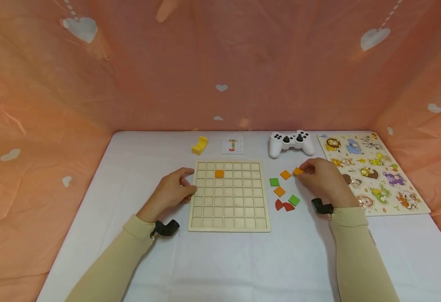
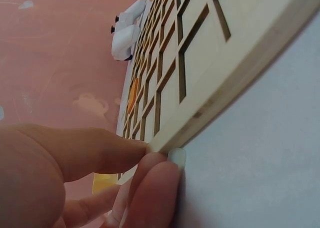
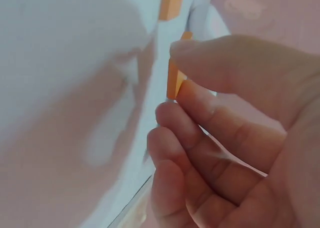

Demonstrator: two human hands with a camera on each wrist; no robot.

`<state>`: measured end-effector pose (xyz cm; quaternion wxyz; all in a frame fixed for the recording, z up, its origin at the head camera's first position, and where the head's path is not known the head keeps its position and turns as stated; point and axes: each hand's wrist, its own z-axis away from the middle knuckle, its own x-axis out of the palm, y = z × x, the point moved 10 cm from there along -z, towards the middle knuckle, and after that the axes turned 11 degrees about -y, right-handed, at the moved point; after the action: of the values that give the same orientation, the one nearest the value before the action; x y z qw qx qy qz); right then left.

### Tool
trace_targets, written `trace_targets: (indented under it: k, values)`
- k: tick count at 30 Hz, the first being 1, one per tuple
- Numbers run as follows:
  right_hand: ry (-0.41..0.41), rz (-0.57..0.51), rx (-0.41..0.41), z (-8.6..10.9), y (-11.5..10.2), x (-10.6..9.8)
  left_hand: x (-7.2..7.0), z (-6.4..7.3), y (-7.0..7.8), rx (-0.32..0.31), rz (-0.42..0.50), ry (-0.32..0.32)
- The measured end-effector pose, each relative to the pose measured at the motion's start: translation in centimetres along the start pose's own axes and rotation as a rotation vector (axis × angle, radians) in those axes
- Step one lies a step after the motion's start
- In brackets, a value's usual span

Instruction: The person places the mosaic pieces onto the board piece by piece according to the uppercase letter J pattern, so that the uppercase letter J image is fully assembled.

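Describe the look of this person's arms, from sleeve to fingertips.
Long, plain beige fabric sleeves end in matching cuffs. A small, bent black device sits at each wrist. The left grip and right grip are ungloved, with no rings visible.

Square orange tile (image 1: 297, 171) pinched in right hand (image 1: 323, 179); pale wooden grid board (image 1: 229, 201) lying flat, second orange tile (image 1: 219, 173) in upper cell.
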<state>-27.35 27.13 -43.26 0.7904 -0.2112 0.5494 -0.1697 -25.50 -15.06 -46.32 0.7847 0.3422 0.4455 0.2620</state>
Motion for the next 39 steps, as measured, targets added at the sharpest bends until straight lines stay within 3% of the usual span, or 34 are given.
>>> trace_targets:
  k: [10,18,25,31,39]
  values:
    - [-0.007,-0.005,-0.104,-0.5,-4.8,1.7,0.0,0.3,0.0,-0.036,0.031,-0.006]
    - [-0.061,-0.029,-0.206,-2.5,-9.8,3.8,0.0,0.5,0.0,-0.041,0.022,0.001]
    - [-0.076,0.029,-0.287,-3.6,-13.4,6.2,0.4,0.6,0.2,-0.043,0.036,0.001]
    - [-0.089,0.088,-0.34,-3.8,-15.2,7.6,0.5,0.7,0.2,-0.041,0.028,0.006]
    - [-0.088,0.122,-0.352,-4.0,-15.7,7.9,0.3,0.7,0.2,-0.047,0.01,0.008]
